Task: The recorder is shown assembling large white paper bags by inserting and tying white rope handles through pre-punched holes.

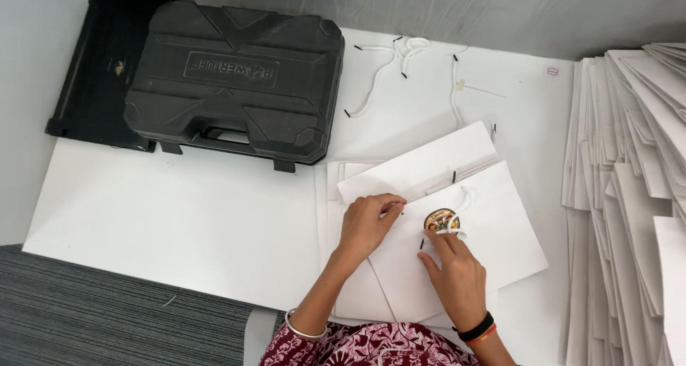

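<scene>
White sheeting (179, 216) covers the floor where the person sits, with a strip of grey ribbed carpet (107, 309) at the near left; on that sheet, just in front of the person's lap, lies a flat white paper carrier bag (493, 230) bearing a small round gold-and-brown emblem (441, 219), and it rests on top of a few more flat white bags (421, 162) fanned out beneath it; the left hand (366, 223) presses on the bag's upper left edge with thumb and forefinger pinched together on something too small to make out, near a short black cord tip; the right hand (454, 262) lies on the bag just below the emblem, its fingertips closed on the white cord handle (457, 207) that loops up beside the emblem; a silver bangle sits on the left wrist and dark and red bands on the right; farther back on the sheet lie loose white cords with black tips (386, 62); to the right stands a thick stack of folded white paper bags (629, 180), well apart from the hands; at the far left a black moulded plastic tool case (232, 80) rests partly over a flat black box (93, 66) against the wall.
</scene>
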